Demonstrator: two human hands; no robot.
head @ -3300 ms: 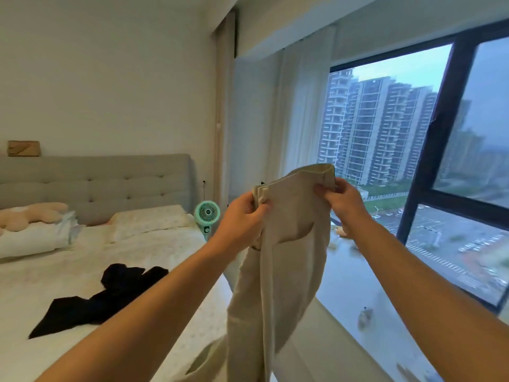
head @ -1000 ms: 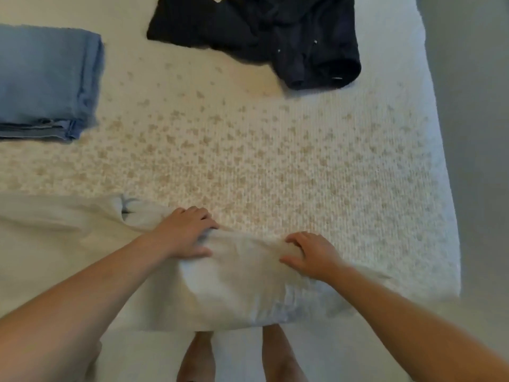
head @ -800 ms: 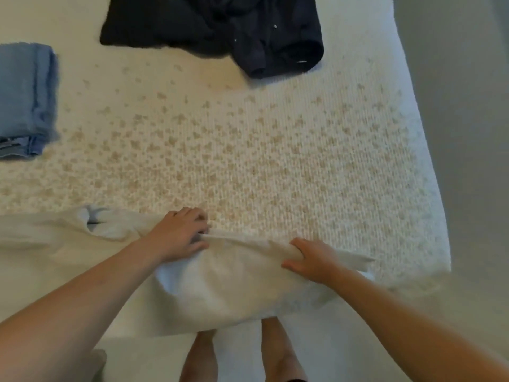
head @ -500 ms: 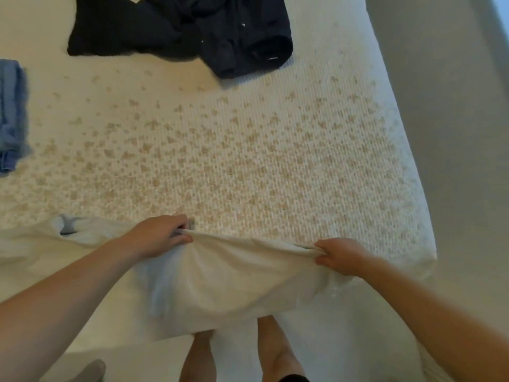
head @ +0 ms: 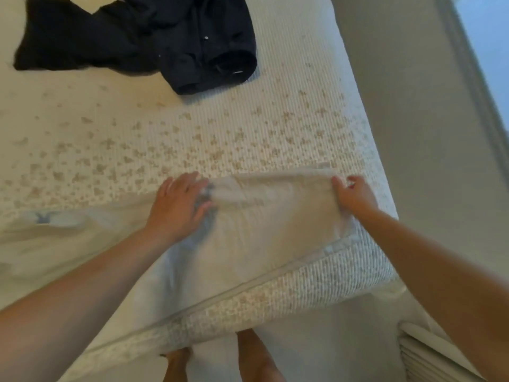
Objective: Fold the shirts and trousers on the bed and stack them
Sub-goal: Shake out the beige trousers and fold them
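The cream trousers (head: 275,216) are spread along the near edge of the bed (head: 248,133), from the lower left of the frame to right of centre. The cloth is judged light, soft and limp, likely to crease, so it is best taken at an edge or corner. The left hand (head: 179,205) is laid flat on the cloth, fingers straight and slightly spread, nothing gripped. The right hand (head: 354,195) is set at the cloth's right end, fingers bent onto its upper corner; a true pinch cannot be confirmed. A dark garment (head: 154,40) lies crumpled at the upper left, well apart.
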